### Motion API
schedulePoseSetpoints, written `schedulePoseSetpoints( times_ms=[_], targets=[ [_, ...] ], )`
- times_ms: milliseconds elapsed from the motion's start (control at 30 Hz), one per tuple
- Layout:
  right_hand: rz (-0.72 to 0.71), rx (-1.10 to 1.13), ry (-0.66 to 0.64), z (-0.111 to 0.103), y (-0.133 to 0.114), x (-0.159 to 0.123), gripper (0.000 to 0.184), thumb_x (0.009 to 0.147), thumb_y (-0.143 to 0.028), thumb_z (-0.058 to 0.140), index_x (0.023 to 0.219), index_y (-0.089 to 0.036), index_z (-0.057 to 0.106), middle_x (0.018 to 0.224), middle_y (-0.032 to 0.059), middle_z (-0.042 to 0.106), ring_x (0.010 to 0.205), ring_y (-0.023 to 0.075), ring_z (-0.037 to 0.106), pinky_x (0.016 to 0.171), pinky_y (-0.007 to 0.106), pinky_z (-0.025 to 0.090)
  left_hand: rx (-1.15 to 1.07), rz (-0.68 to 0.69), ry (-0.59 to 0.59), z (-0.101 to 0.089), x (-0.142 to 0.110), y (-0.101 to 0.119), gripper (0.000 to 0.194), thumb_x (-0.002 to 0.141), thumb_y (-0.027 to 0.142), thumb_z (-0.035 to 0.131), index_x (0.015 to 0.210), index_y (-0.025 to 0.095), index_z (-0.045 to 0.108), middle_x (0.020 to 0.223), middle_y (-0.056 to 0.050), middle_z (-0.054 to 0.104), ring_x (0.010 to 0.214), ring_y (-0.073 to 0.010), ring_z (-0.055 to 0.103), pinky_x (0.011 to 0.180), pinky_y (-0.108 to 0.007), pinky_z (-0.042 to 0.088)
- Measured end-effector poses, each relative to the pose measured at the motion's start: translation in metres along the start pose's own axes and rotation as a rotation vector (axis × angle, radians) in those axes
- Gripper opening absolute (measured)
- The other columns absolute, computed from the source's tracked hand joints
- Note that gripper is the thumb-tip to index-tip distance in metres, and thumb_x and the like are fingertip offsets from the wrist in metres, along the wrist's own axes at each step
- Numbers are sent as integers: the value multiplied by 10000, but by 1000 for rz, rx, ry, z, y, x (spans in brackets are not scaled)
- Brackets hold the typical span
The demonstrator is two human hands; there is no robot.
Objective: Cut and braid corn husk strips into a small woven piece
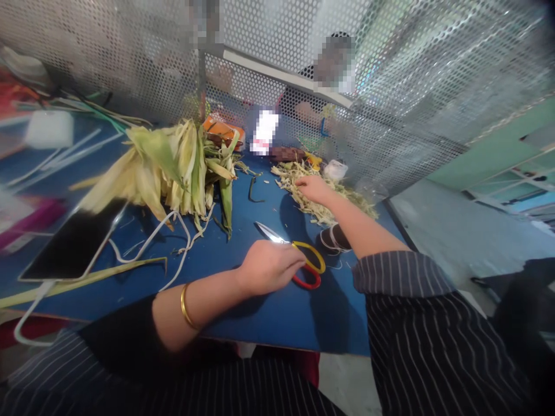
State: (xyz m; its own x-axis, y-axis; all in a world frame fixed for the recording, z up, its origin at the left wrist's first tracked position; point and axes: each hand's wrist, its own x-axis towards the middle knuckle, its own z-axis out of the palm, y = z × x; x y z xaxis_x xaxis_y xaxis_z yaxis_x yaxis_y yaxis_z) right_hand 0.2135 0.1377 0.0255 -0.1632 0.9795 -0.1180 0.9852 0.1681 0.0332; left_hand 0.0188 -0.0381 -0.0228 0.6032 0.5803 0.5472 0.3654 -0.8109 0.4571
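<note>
My left hand (271, 267), with a gold bangle at the wrist, is closed just above the blue table, its fingers pressed together. What it holds, if anything, is hidden. Scissors (319, 254) with yellow and red handles lie right behind it, partly covered by the hand, blade tips pointing up and left. Farther away, my right hand (314, 188) reaches over a heap of shredded corn husk (292, 179). Its fingers are closed in a pinch, and whatever is between them is too small to tell. A bundle of corn husks (186, 167) lies left of centre.
A phone (73, 242) with a white cable (184, 254) lies at the left. A dark spool of thread (333, 240) stands under my right forearm. An orange packet (225, 133) is at the back. Behind the table rises a perforated metal screen (264, 69), with a person beyond it.
</note>
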Motion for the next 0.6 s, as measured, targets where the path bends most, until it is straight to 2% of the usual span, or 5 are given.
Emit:
schedulePoseSetpoints(
  times_ms=[100,267,333,467,600],
  targets=[
    [-47,172,-31,-10,4,-12,336,815,-169,476,1076,-162,687,1051,50,717,962,182,647,861,275,474,-2,16,-21,-1,0,3,247,929,276,436,911,219,676,859,7,734,759,-133,678,604,-230,423],
    [-266,548,-622,-3,-20,-39,232,811,-227,543,965,-193,713,998,38,733,894,145,670,800,241,500,-13,54,0,1,0,2,217,916,249,459,909,215,673,839,17,730,754,-127,678,606,-228,425],
    [-228,402,-577,-2,-21,-41,259,801,-245,573,1021,-203,705,1049,43,723,942,160,660,836,247,490,-11,49,0,2,-1,0,217,916,255,461,907,213,674,841,14,730,764,-132,680,618,-228,435],
    [-29,46,-205,-17,-2,-42,326,763,-193,593,1072,-144,685,1142,116,682,1084,258,601,920,317,445,0,35,-17,3,-1,-1,236,921,281,453,921,210,678,857,-2,731,779,-147,686,624,-229,450],
    [-125,181,-446,-25,11,-55,249,815,-188,516,972,-164,708,977,41,734,902,168,664,822,238,483,-13,43,-43,2,-1,2,239,916,252,448,899,201,681,831,-17,727,765,-142,682,623,-221,453]
  ],
)
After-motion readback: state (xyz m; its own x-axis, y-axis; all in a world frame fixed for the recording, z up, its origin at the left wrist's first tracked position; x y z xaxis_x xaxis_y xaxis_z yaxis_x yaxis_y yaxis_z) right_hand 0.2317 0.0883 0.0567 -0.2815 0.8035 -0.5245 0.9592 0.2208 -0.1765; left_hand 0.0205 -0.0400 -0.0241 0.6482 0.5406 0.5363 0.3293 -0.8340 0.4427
